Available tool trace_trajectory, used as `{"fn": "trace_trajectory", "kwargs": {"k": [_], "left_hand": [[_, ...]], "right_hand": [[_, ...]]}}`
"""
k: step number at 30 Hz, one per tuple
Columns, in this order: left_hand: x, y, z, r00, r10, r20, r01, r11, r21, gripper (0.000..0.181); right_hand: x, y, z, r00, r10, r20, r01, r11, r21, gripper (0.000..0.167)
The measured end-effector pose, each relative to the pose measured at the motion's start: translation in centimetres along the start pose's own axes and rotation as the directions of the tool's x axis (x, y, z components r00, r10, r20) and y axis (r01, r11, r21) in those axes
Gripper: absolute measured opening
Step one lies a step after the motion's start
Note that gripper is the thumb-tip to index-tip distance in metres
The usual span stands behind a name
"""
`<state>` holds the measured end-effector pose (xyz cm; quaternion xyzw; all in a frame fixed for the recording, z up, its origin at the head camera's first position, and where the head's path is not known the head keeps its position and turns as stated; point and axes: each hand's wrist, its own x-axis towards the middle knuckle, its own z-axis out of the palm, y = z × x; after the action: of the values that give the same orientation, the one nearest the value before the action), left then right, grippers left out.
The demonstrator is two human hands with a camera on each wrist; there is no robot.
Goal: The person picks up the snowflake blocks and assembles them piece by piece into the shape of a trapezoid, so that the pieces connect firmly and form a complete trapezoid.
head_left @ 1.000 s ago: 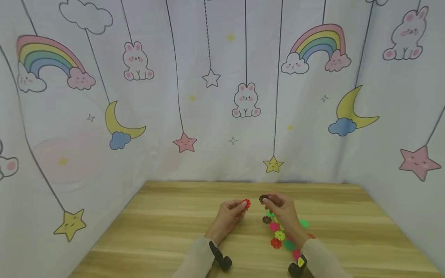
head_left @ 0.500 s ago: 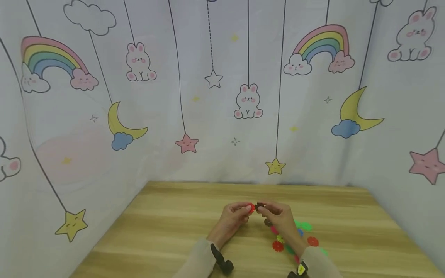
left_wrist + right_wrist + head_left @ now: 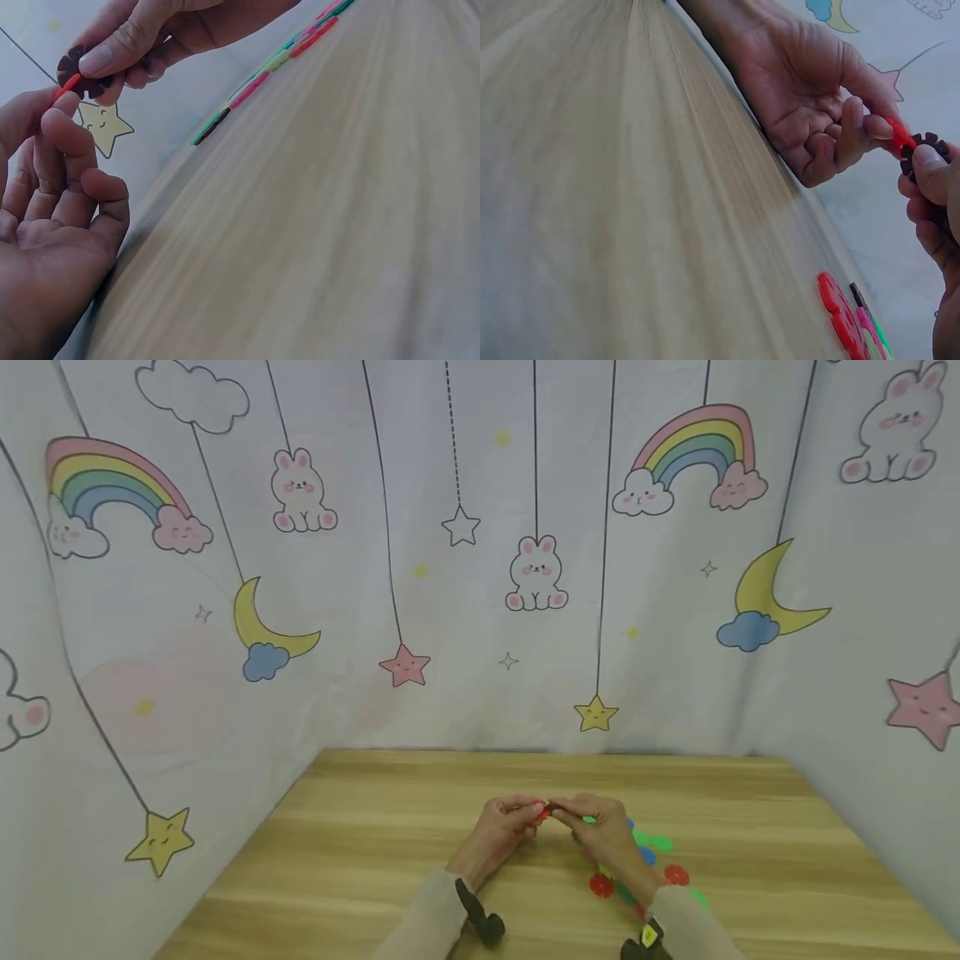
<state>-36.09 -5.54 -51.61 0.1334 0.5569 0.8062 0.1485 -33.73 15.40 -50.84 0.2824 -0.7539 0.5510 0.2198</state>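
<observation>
Between thumb and fingers, the left hand (image 3: 501, 828) pinches a red notched disc (image 3: 540, 811). The right hand (image 3: 606, 832) pinches a dark brown notched disc (image 3: 554, 807). In the left wrist view the brown disc (image 3: 73, 69) stands at an angle to the red disc (image 3: 67, 87), their edges meeting. The right wrist view shows the red disc (image 3: 898, 135) against the brown disc's (image 3: 916, 148) notched rim; how deep they sit in each other cannot be told. Both hands are raised above the table.
Loose discs lie on the wooden table (image 3: 360, 860) under and beside the right forearm, among them red (image 3: 677, 875), green (image 3: 660, 843) and blue (image 3: 647, 857) ones. Behind the table hangs a white printed cloth (image 3: 465, 710).
The right hand has moved left and slightly down, bringing the brown disc from apart to against the red one. The left hand has shifted slightly right.
</observation>
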Motion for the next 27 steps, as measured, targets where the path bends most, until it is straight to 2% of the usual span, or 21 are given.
{"fn": "trace_trajectory", "kwargs": {"k": [3, 6, 10, 12, 15, 18, 23, 27], "left_hand": [[0.07, -0.05, 0.14, 1.0, -0.018, 0.017, 0.018, 1.0, 0.012, 0.018], [-0.11, -0.25, 0.28, 0.999, -0.034, 0.029, 0.032, 0.997, 0.075, 0.009], [-0.22, -0.18, 0.16, 0.999, 0.003, 0.047, -0.012, 0.983, 0.183, 0.026], [-0.15, -0.03, -0.04, 0.997, 0.016, 0.075, -0.033, 0.973, 0.23, 0.031], [0.04, 0.26, -0.28, 0.992, 0.012, 0.125, -0.045, 0.962, 0.268, 0.031], [-0.14, 0.25, -0.35, 0.99, -0.007, 0.144, -0.032, 0.963, 0.267, 0.032], [-0.51, 0.52, -0.24, 0.988, -0.054, 0.143, 0.02, 0.972, 0.233, 0.035], [-0.42, 0.65, -0.16, 0.986, -0.069, 0.151, 0.037, 0.978, 0.203, 0.036]], "right_hand": [[-0.13, 0.09, -0.18, 0.999, 0.037, 0.007, -0.037, 0.999, -0.036, 0.024], [-0.4, 0.19, -0.43, 0.995, 0.099, 0.029, -0.097, 0.994, -0.056, 0.026], [-0.25, 0.37, -0.59, 0.979, 0.176, 0.103, -0.172, 0.984, -0.039, 0.025], [0.03, 0.39, -0.59, 0.968, 0.213, 0.128, -0.209, 0.977, -0.05, 0.021], [0.47, 0.42, -0.64, 0.955, 0.267, 0.127, -0.258, 0.963, -0.083, 0.017], [0.46, 0.48, -0.59, 0.952, 0.288, 0.105, -0.277, 0.955, -0.103, 0.014], [0.21, 0.53, -0.25, 0.967, 0.248, 0.059, -0.241, 0.965, -0.105, 0.006], [0.25, 0.69, -0.65, 0.964, 0.252, 0.08, -0.243, 0.964, -0.106, 0.009]]}}
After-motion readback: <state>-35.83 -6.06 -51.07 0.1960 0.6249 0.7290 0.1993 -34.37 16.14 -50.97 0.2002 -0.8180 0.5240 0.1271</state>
